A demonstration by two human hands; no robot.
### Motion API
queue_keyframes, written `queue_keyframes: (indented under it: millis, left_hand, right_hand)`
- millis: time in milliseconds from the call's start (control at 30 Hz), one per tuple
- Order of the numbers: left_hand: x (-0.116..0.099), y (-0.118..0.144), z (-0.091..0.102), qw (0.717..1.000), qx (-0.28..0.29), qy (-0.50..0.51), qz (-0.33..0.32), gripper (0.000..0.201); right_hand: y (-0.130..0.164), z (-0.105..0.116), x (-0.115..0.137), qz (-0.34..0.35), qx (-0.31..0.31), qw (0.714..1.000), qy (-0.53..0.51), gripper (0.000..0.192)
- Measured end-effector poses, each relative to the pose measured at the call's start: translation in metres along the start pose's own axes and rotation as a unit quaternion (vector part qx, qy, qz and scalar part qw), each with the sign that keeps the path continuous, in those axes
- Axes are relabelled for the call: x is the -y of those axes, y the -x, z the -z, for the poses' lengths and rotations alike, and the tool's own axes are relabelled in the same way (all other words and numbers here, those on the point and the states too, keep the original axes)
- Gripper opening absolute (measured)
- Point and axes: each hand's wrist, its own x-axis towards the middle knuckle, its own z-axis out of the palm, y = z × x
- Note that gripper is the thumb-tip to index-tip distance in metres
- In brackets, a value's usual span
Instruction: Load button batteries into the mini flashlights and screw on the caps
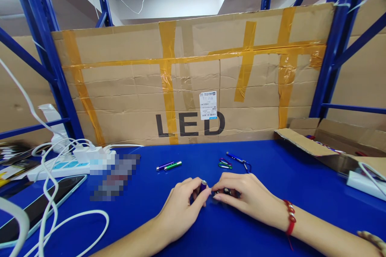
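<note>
Two hands meet over a little torch on the blue table

Right now the left hand (181, 204) grips a small purple torch (203, 186) by its barrel, head end poking out between the fingers, low over the blue table (271, 168). The right hand (244, 196) is closed round a small dark part (226, 191), held right against the torch's end. I'd judge the two pieces are being joined or parted; lining them up squarely looks like the next need. Beyond lie two more pen torches (169, 166), coloured clips (225, 164) and another torch with a ring (238, 160). A power strip (57, 168), white cables (60, 217) and a phone (39, 209) crowd the left; an open box (331, 144) sits right
</note>
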Motion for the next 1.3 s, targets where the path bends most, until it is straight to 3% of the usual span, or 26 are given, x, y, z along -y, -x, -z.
queue_keyframes:
  millis: [700, 967, 1133, 1300]
  left_hand:
    - [0.001, 0.000, 0.001, 1.000, 0.001, 0.016, -0.003, 0.026]
    - [0.001, 0.000, 0.001, 1.000, 0.000, 0.018, -0.006, 0.025]
    - [0.000, -0.001, 0.001, 1.000, -0.019, 0.000, 0.002, 0.024]
    - [0.002, -0.001, 0.002, 0.999, -0.034, -0.007, 0.017, 0.026]
  right_hand:
    - [0.000, -0.001, -0.001, 0.035, -0.008, 0.999, -0.005, 0.028]
    - [0.001, 0.000, 0.000, 0.024, 0.017, 1.000, 0.004, 0.018]
    - [0.002, 0.001, -0.001, 0.033, -0.069, 0.996, -0.050, 0.020]
    - [-0.001, 0.012, 0.015, 0.040, -0.154, 0.972, -0.173, 0.012]
